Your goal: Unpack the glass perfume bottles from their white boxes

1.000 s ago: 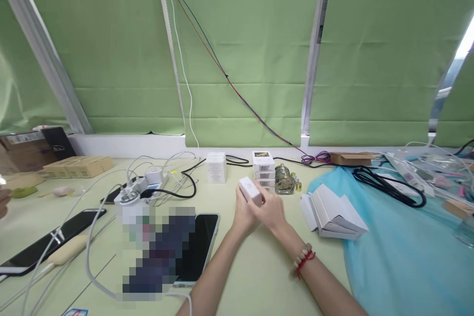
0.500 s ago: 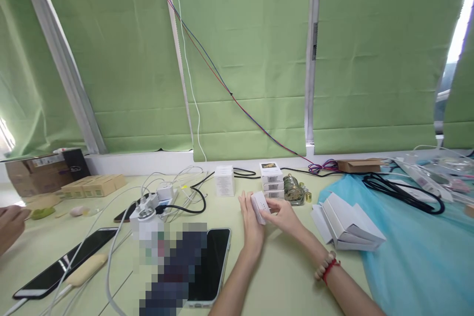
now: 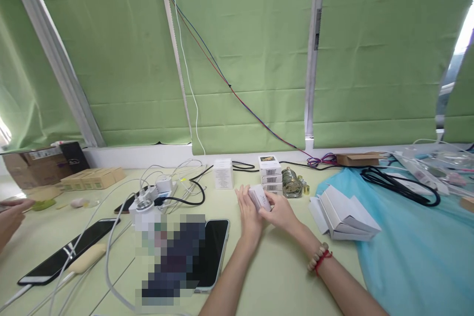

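both hands, left hand (image 3: pixel 249 212) and right hand (image 3: pixel 280 212), grasp one small white box (image 3: pixel 259 198) just above the tabletop (image 3: pixel 270 276); three like boxes (image 3: pixel 270 174) already sit stacked behind, flat cartons (image 3: pixel 342 213) wait unfolded beside.

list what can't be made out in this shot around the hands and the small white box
Head view only:
- Small white box: print too small to read; lower part covered by the right hand and left hand.
- Phone: mostly hidden by a pixelated patch.
- Stacked boxes: barcode labels too small.
- Another person's hand: cut off by the left edge.
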The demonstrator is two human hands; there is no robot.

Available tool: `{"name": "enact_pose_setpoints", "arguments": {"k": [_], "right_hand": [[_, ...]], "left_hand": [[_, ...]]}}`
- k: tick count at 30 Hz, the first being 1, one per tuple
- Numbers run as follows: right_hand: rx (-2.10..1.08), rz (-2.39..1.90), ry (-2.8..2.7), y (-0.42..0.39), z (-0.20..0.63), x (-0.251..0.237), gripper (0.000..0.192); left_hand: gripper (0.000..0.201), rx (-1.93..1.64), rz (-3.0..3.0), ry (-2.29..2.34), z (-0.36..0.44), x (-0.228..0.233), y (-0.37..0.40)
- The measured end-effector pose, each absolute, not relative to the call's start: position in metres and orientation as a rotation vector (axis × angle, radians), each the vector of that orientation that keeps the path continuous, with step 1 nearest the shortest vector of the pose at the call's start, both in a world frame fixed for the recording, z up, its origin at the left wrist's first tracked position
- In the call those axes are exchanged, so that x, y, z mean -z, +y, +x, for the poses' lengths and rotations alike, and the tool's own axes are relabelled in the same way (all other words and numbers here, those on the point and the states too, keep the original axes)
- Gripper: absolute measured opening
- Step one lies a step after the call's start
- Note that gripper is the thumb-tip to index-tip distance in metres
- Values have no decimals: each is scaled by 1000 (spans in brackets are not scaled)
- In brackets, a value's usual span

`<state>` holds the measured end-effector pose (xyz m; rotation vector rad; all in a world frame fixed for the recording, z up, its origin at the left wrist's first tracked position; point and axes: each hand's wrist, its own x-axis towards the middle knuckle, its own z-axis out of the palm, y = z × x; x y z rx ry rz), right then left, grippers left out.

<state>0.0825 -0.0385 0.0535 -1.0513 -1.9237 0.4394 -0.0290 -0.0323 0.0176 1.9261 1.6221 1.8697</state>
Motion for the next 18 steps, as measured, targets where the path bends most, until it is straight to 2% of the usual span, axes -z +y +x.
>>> {"name": "enact_pose_setpoints", "arguments": {"k": [2,6,18], "right_hand": [[-415,-1071,-1930,-39,83,-54,26],[-370,-1098,-1945,-41,83,-55,28],[-304,-1166,-1977,-40,82,-50,28]], "left_hand": [[66,-1849,1993,1652,-28,-18,-33],[60,-1793,2123,1681,-28,-20,-34],[54,-1784,2080,1713,-26,-22,-34]]}}
